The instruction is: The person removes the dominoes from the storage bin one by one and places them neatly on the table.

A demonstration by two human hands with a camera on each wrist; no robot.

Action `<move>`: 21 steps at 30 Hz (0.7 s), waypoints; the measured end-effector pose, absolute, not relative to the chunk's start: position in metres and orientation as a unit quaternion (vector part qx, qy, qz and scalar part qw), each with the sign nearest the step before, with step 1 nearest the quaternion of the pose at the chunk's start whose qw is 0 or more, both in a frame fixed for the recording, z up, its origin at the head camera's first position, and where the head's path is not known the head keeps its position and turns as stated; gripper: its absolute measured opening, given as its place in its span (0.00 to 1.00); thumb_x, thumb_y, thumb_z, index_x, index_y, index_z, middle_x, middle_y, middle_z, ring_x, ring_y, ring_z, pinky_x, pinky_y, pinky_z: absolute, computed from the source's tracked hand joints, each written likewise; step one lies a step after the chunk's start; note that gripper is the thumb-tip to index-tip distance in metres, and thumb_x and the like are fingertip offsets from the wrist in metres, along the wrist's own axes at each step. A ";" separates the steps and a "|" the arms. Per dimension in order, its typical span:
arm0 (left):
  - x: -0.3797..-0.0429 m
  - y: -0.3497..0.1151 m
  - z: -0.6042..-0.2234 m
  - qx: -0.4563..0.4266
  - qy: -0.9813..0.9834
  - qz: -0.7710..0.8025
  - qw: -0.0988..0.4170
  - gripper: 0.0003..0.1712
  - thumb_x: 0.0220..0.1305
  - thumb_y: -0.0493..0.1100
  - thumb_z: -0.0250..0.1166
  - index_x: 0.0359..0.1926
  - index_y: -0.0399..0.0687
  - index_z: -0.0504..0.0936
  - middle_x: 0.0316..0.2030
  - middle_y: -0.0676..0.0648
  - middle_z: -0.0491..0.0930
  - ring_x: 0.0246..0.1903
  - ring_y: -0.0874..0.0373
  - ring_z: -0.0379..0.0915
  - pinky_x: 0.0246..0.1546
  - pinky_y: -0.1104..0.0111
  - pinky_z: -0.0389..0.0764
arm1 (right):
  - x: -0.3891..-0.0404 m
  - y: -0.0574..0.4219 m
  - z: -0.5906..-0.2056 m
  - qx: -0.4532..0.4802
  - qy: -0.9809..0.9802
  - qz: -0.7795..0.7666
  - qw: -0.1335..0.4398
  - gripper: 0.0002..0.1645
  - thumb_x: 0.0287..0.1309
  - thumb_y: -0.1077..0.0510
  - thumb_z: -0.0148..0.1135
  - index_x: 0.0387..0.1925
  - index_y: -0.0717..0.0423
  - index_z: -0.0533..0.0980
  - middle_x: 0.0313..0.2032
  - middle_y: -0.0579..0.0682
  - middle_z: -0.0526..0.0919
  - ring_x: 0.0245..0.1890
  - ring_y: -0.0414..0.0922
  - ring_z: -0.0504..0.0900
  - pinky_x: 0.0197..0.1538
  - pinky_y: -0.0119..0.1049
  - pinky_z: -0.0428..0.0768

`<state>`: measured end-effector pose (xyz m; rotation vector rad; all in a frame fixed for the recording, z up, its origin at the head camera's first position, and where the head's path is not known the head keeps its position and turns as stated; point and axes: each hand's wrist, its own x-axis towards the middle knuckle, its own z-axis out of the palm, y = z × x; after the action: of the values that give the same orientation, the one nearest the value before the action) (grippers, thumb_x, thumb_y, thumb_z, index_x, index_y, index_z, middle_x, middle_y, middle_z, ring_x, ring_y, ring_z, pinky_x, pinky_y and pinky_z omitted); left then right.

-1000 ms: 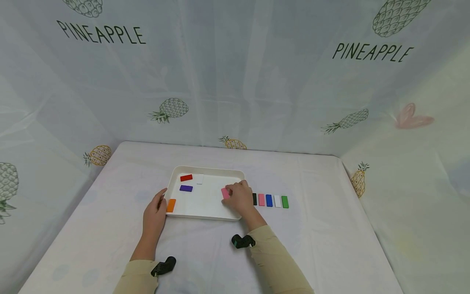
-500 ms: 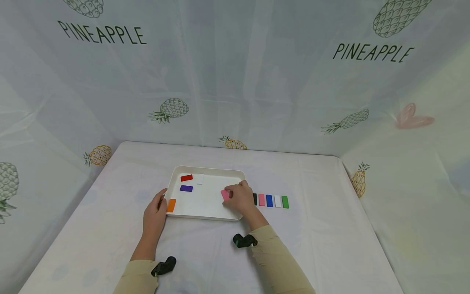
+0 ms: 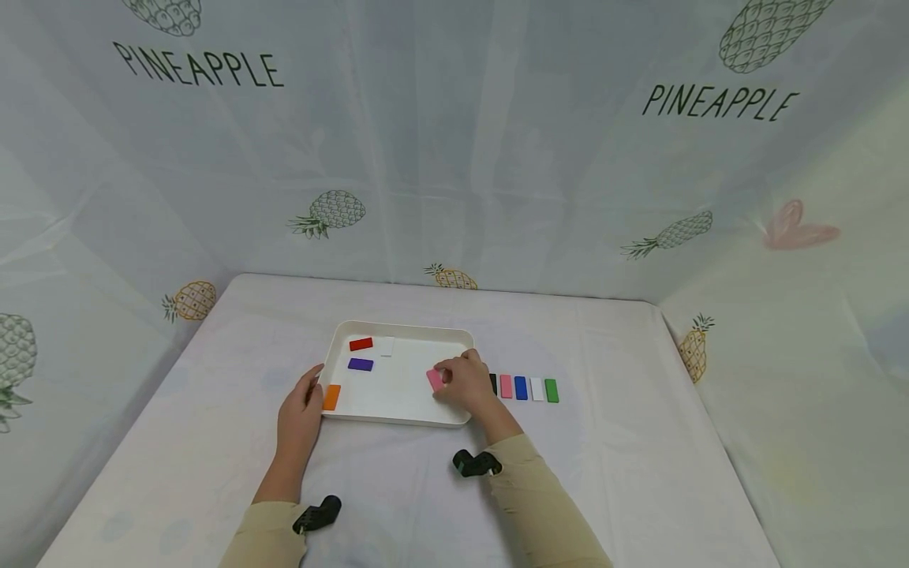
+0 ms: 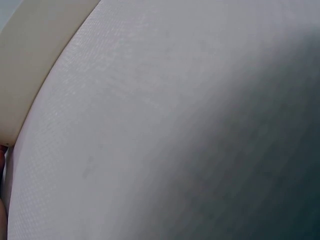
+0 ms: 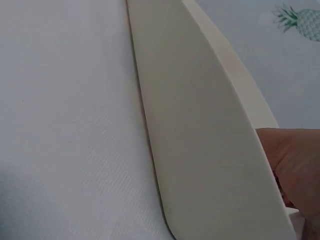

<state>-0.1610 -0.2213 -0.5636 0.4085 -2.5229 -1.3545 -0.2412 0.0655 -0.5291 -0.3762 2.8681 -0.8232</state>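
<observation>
A shallow white tray [image 3: 398, 402] lies on the cloth-covered table. My right hand [image 3: 465, 383] reaches over its right side and pinches a pink rectangular block [image 3: 434, 379] between thumb and fingers inside it. In the right wrist view, part of that hand [image 5: 300, 170] shows behind the tray's wall [image 5: 195, 130]. My left hand [image 3: 298, 418] holds the tray's left edge; some of its fingers are hidden. Lying in the tray are a red block [image 3: 360, 344], a white block [image 3: 387, 346], a purple block [image 3: 360, 364] and an orange block [image 3: 331, 397].
Right of the tray a row of flat blocks lies on the table: black [image 3: 493, 384], partly covered by the right hand, then pink [image 3: 506, 386], blue [image 3: 521, 387], white [image 3: 536, 389] and green [image 3: 551, 390]. A pineapple-print curtain [image 3: 454, 158] hangs behind.
The pink block in my right hand has turned slightly and shifted a little within the tray. My right forearm has edged right; the left hand stays put.
</observation>
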 end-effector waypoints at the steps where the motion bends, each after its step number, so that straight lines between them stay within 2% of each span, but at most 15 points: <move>1: -0.161 -0.221 -0.564 0.140 -0.866 -0.464 0.124 0.25 0.75 0.47 0.44 0.69 0.51 0.69 0.57 0.39 0.76 0.51 0.46 0.71 0.54 0.51 0.73 | -0.242 0.066 -0.529 -0.126 0.951 -0.275 0.070 0.25 0.42 0.53 0.79 0.47 0.47 0.84 0.25 0.39 0.73 0.47 0.44 0.64 0.41 0.39 0.67; 5: -0.161 -0.221 -0.564 0.138 -0.865 -0.467 0.124 0.25 0.75 0.46 0.45 0.69 0.50 0.69 0.56 0.39 0.76 0.50 0.47 0.71 0.54 0.51 0.72 | -0.242 0.068 -0.527 -0.135 0.947 -0.277 0.085 0.27 0.42 0.52 0.79 0.48 0.46 0.83 0.26 0.37 0.74 0.48 0.44 0.65 0.44 0.40 0.66; 10: -0.161 -0.220 -0.563 0.134 -0.864 -0.469 0.125 0.25 0.75 0.45 0.45 0.69 0.50 0.69 0.56 0.39 0.76 0.50 0.47 0.71 0.53 0.52 0.72 | -0.236 0.072 -0.518 -0.136 0.936 -0.307 0.104 0.28 0.43 0.53 0.79 0.51 0.47 0.82 0.32 0.36 0.78 0.51 0.46 0.68 0.53 0.47 0.66; 13: -0.161 -0.220 -0.563 0.136 -0.865 -0.467 0.125 0.25 0.75 0.46 0.45 0.69 0.51 0.69 0.56 0.40 0.76 0.49 0.47 0.71 0.53 0.52 0.73 | -0.231 0.075 -0.513 -0.131 0.925 -0.341 0.105 0.29 0.44 0.55 0.79 0.52 0.48 0.82 0.36 0.38 0.80 0.53 0.47 0.69 0.56 0.50 0.66; 21: -0.161 -0.221 -0.564 0.136 -0.863 -0.469 0.126 0.24 0.75 0.46 0.45 0.69 0.51 0.69 0.55 0.40 0.76 0.49 0.48 0.71 0.53 0.53 0.72 | -0.216 0.088 -0.509 -0.122 0.893 -0.424 0.084 0.30 0.45 0.59 0.77 0.54 0.53 0.80 0.42 0.46 0.82 0.54 0.50 0.71 0.56 0.50 0.74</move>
<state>-0.1613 -0.2214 -0.5637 0.3963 -2.5152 -1.3665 -0.2163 0.0878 -0.5089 -0.3630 2.6666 -1.2664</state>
